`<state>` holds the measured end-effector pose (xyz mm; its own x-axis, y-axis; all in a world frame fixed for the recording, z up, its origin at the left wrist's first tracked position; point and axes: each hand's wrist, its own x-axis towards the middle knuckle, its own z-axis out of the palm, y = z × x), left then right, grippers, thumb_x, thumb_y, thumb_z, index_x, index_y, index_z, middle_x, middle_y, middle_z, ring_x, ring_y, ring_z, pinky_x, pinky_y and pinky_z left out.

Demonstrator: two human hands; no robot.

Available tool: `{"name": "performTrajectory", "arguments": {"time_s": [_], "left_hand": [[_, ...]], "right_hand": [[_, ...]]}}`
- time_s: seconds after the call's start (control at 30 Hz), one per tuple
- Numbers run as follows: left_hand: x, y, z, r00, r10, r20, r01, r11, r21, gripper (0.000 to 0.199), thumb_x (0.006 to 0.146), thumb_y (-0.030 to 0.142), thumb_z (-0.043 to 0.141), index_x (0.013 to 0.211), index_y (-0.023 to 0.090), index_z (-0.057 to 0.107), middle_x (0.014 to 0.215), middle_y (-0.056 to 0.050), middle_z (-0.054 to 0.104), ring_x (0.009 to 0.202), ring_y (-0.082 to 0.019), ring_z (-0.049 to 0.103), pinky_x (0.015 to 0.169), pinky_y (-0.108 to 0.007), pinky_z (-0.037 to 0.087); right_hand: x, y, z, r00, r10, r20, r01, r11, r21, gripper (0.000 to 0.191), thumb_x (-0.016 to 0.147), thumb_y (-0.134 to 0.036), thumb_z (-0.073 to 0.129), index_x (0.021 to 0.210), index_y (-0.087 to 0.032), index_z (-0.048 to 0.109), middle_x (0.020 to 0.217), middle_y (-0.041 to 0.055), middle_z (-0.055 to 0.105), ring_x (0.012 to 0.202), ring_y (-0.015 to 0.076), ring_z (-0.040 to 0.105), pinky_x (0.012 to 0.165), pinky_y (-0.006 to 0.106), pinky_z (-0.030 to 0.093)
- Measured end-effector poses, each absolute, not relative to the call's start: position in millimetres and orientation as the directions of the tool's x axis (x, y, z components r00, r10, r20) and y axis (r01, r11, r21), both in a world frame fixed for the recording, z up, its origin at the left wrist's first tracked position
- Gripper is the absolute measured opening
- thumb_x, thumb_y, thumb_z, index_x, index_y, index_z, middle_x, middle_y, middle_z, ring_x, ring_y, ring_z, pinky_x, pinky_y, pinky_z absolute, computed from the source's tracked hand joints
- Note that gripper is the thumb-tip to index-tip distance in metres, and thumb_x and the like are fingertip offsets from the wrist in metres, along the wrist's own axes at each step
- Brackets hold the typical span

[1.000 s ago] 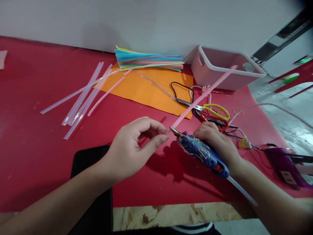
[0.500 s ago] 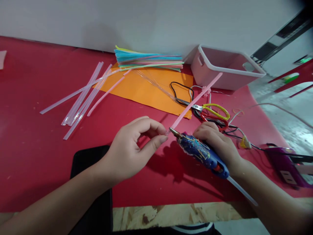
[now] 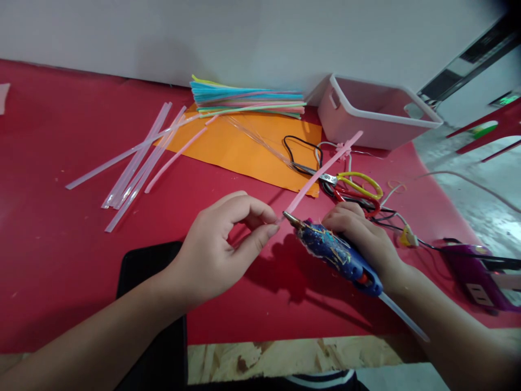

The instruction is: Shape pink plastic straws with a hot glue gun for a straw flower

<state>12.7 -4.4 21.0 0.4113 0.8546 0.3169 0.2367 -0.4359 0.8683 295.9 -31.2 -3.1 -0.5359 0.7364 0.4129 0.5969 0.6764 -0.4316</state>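
Between thumb and fingertips, my left hand pinches the near end of a pink fuzzy stem, which slants up and away to the right. My right hand is wrapped round a blue glue gun crusted with dried glue and bits of thread. The metal nozzle of the gun is at the stem, just right of my left fingertips. A clear glue stick juts from the back of the gun.
Beyond my hands lie clear sticks, a bundle of coloured stems on orange paper, yellow- and red-handled scissors and a pink bin. A black tablet-like object is under my left forearm; a purple power strip sits right.
The far end of the pink stem has dropped slightly and shifted a little left. Both hands and the glue gun are nearly where they were.
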Motion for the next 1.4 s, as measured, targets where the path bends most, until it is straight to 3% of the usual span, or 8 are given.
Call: {"name": "performTrajectory", "arguments": {"time_s": [0.47, 1.4], "left_hand": [[12.3, -4.9, 19.3, 0.410, 0.843, 0.347, 0.209, -0.457, 0.865, 0.006, 0.096, 0.013, 0.066, 0.093, 0.018, 0.067, 0.086, 0.002, 0.067, 0.074, -0.008, 0.062, 0.066, -0.019, 0.048], [12.7, -3.8, 21.4, 0.415, 0.841, 0.348, 0.214, -0.462, 0.861, 0.008, 0.094, 0.010, 0.066, 0.091, 0.018, 0.066, 0.083, 0.003, 0.065, 0.071, -0.008, 0.060, 0.065, -0.020, 0.047]], "right_hand": [[293.8, -29.0, -0.6, -0.565, 0.706, 0.427, 0.596, 0.707, -0.381, 0.010, 0.103, -0.034, 0.051, 0.104, -0.025, 0.054, 0.082, 0.0041, 0.063, 0.076, 0.0222, 0.053, 0.080, 0.040, 0.041], [296.4, -31.0, -2.3, -0.507, 0.755, 0.417, 0.627, 0.654, -0.423, 0.011, 0.103, -0.039, 0.053, 0.107, -0.029, 0.057, 0.082, 0.0040, 0.065, 0.075, 0.0233, 0.057, 0.080, 0.042, 0.045]]}}
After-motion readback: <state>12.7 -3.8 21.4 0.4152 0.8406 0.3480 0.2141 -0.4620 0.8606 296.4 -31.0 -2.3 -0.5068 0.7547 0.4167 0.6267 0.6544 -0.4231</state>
